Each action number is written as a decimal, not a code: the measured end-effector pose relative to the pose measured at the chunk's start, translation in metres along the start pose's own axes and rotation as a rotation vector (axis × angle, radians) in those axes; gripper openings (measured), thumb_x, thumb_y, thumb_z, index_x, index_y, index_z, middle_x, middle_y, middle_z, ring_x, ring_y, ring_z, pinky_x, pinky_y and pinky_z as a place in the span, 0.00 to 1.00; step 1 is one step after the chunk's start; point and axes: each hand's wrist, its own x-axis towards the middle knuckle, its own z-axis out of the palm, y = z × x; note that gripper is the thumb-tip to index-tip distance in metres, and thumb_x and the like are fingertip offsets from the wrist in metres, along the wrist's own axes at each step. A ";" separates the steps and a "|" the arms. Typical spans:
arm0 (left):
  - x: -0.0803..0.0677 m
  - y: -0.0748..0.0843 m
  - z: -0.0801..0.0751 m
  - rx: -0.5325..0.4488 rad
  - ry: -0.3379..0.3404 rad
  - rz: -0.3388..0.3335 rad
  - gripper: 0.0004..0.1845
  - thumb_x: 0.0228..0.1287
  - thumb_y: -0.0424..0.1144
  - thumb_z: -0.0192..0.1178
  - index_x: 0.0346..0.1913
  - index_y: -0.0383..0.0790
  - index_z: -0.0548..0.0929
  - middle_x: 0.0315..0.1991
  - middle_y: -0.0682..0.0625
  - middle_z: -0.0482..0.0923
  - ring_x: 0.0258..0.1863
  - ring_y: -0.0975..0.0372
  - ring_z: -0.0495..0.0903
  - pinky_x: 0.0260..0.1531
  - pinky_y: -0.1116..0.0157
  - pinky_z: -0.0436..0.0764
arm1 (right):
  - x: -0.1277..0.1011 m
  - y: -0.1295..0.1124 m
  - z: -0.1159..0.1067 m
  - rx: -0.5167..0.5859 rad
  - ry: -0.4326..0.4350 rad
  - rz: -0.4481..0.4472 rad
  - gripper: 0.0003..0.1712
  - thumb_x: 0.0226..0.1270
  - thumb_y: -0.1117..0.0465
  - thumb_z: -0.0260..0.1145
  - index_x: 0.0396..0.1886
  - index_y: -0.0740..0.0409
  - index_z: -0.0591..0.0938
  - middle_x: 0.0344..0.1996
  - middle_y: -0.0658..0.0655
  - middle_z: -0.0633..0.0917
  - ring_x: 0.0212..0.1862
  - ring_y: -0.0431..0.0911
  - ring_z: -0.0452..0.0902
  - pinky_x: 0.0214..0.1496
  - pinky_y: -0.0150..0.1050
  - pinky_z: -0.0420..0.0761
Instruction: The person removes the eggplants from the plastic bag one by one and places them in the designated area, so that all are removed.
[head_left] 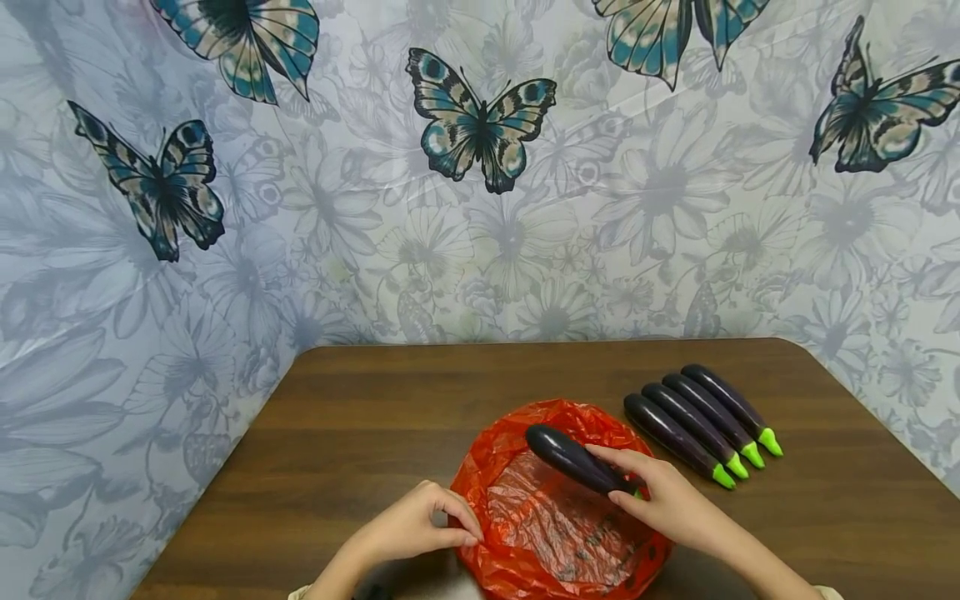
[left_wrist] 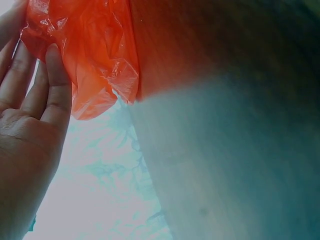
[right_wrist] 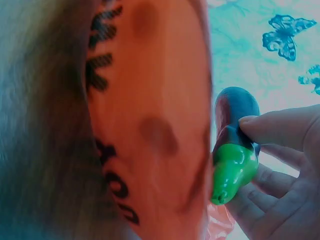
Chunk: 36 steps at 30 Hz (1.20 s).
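A red plastic bag [head_left: 498, 437] stands on the table with its mouth spread wide. My left hand [head_left: 416, 525] pinches the bag's near-left rim between thumb and fingers; the left wrist view shows that hand [left_wrist: 32, 115] against the crinkled red plastic [left_wrist: 95, 55]. Above the bag's mouth, my right hand [head_left: 667, 496] grips a dark purple eggplant [head_left: 570, 457] near its green stem end, the rounded end pointing far left. In the right wrist view the bright green cap [right_wrist: 235, 170] faces the camera, beside the bag's printed side [right_wrist: 155, 90].
Several more eggplants [head_left: 693, 425] lie side by side in a slanted row on the right of the brown wooden table [head_left: 375, 408], green stems toward the near right. A butterfly-patterned cloth [head_left: 360, 250] hangs behind the table.
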 end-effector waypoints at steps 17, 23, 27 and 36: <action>-0.002 -0.004 0.005 -0.022 -0.003 0.014 0.05 0.57 0.33 0.58 0.33 0.37 0.84 0.32 0.49 0.82 0.35 0.70 0.79 0.35 0.68 0.78 | -0.015 0.020 -0.031 0.023 0.116 0.043 0.30 0.54 0.66 0.65 0.59 0.55 0.70 0.52 0.57 0.76 0.44 0.37 0.74 0.35 0.31 0.76; -0.003 0.004 0.005 -0.004 -0.006 0.034 0.05 0.57 0.33 0.59 0.32 0.37 0.84 0.32 0.49 0.82 0.34 0.71 0.78 0.34 0.69 0.78 | -0.022 0.032 -0.046 0.016 0.179 0.062 0.28 0.57 0.65 0.63 0.59 0.55 0.71 0.53 0.59 0.75 0.47 0.30 0.69 0.34 0.25 0.72; -0.001 0.003 0.006 -0.009 -0.009 0.033 0.05 0.56 0.33 0.59 0.32 0.36 0.84 0.32 0.49 0.82 0.34 0.71 0.78 0.35 0.69 0.78 | -0.025 0.042 -0.057 0.021 0.202 0.069 0.27 0.58 0.67 0.62 0.59 0.57 0.70 0.56 0.51 0.73 0.53 0.26 0.64 0.43 0.20 0.70; -0.001 -0.025 0.003 0.018 -0.004 -0.012 0.07 0.57 0.39 0.59 0.34 0.42 0.84 0.33 0.54 0.82 0.35 0.71 0.79 0.36 0.70 0.77 | -0.026 0.052 -0.082 0.041 0.246 0.071 0.28 0.58 0.70 0.60 0.60 0.61 0.69 0.53 0.33 0.69 0.40 0.28 0.70 0.29 0.26 0.73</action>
